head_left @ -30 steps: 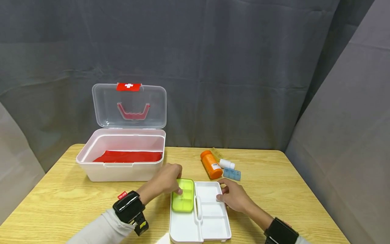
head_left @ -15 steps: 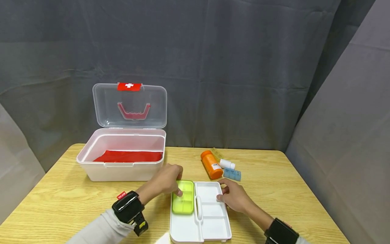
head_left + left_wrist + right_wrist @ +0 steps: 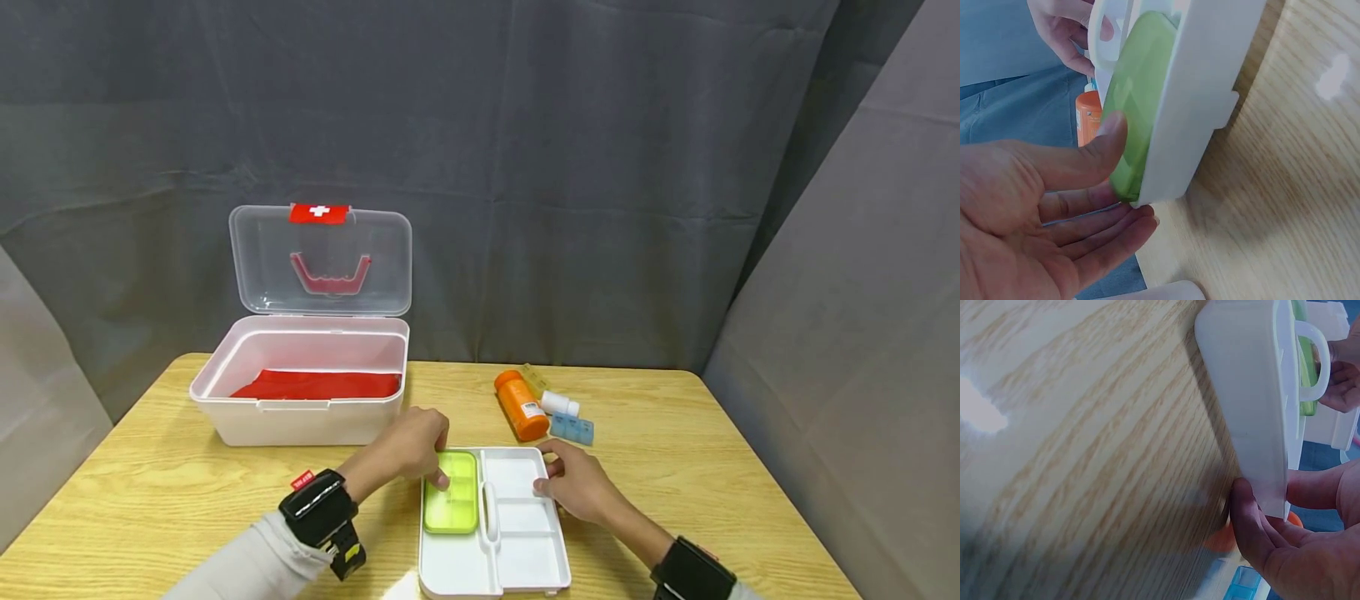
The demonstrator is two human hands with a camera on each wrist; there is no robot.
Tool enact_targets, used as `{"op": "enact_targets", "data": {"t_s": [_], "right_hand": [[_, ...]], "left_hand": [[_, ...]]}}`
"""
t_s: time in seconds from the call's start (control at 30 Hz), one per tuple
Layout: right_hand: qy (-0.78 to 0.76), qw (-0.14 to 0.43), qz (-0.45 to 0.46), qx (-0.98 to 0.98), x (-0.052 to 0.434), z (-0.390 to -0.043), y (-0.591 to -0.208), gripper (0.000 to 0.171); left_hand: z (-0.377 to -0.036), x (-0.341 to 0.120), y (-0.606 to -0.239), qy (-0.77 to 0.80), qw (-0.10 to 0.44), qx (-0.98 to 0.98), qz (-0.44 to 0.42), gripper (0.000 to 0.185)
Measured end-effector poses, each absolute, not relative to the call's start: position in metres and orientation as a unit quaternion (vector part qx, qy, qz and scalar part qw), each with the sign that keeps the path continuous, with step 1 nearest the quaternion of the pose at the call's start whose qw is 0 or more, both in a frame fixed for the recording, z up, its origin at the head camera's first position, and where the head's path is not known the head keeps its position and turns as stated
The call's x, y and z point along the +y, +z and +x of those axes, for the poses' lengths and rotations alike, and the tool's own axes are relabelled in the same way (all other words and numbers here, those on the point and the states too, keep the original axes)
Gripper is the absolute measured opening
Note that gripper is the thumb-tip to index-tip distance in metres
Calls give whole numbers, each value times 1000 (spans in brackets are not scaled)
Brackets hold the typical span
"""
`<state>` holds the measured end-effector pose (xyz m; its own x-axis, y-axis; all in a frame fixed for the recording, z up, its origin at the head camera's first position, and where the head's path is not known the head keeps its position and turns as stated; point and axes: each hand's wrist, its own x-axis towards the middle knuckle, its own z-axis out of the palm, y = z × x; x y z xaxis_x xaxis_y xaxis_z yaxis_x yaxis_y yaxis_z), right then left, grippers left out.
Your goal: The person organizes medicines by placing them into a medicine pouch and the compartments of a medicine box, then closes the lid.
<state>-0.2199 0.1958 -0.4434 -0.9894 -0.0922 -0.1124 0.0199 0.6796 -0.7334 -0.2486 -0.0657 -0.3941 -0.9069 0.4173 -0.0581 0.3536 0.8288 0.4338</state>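
A lime-green compartment pill box lies in the far left part of a white divided tray with a raised centre handle. My left hand holds the pill box at its far end. In the left wrist view its thumb lies on the green top, with the index finger at the end and the other fingers near the tray's corner. On the tray's far right, my right hand pinches the wall. Its thumb is on the inner side and its fingers outside, as the right wrist view shows.
Back left stands a clear-lidded first-aid box, lid raised, a red item inside. Beyond the tray lie an orange pill bottle, a small white bottle, a blue pill case and a yellow translucent piece.
The green pill box has slid a little toward the person and now sits lower within the tray. Both hands have stayed almost in place.
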Motion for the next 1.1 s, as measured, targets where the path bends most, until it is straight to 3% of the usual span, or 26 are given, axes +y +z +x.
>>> {"op": "enact_targets", "data": {"t_s": [0.23,1.1], "right_hand": [[-398,71,-18,914,195,-220,-443,46],[-443,92,-41,891,189,-219,-443,45]], "left_hand": [[-250,-67,-403,214,40,952,217,38],[-257,-74,-406,210,67,955,198,36]]}}
